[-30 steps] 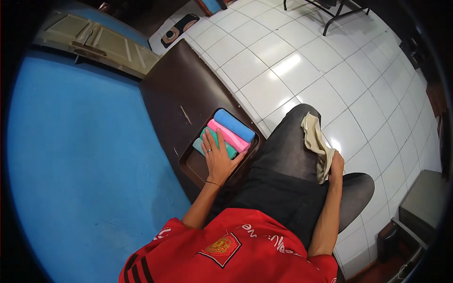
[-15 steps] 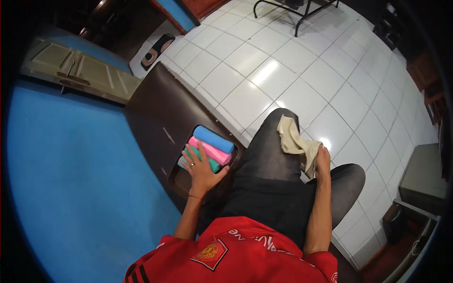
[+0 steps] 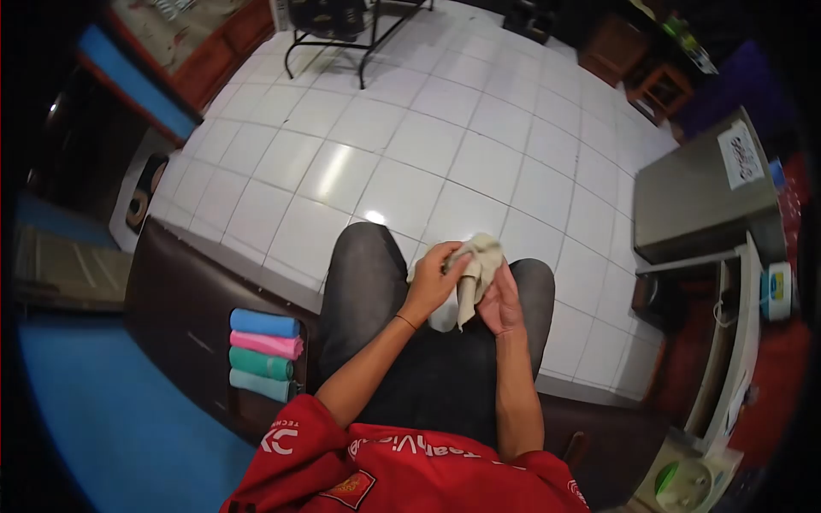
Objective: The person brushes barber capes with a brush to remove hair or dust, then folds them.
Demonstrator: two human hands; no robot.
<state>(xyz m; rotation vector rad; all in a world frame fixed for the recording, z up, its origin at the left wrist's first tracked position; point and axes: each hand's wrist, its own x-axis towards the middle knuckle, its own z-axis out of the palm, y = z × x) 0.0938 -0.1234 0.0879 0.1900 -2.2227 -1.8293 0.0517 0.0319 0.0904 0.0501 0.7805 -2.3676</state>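
Observation:
A crumpled beige cloth (image 3: 481, 265) is held up between my two hands above my lap, one corner hanging down. My left hand (image 3: 434, 278) has its fingers closed on the left side of the cloth. From the right, my right hand (image 3: 503, 301) grips the cloth's edge, its fingers partly hidden behind the fabric. To my left, a dark tray (image 3: 238, 398) on the brown seat (image 3: 184, 295) holds a row of rolled cloths: a blue roll (image 3: 265, 323), a pink roll (image 3: 265, 344), a green roll (image 3: 259, 363) and a pale teal roll (image 3: 259, 385).
White floor tiles (image 3: 410, 154) spread out ahead. A black metal-legged chair (image 3: 329, 38) stands at the far side. On the right are a grey cabinet (image 3: 705, 192) and a shelf unit (image 3: 740, 342). A blue surface (image 3: 111, 410) lies behind the seat.
My left hand has left the rolled cloths and moved right to the beige cloth. Both hands now hold it over my lap. The view has turned to the right.

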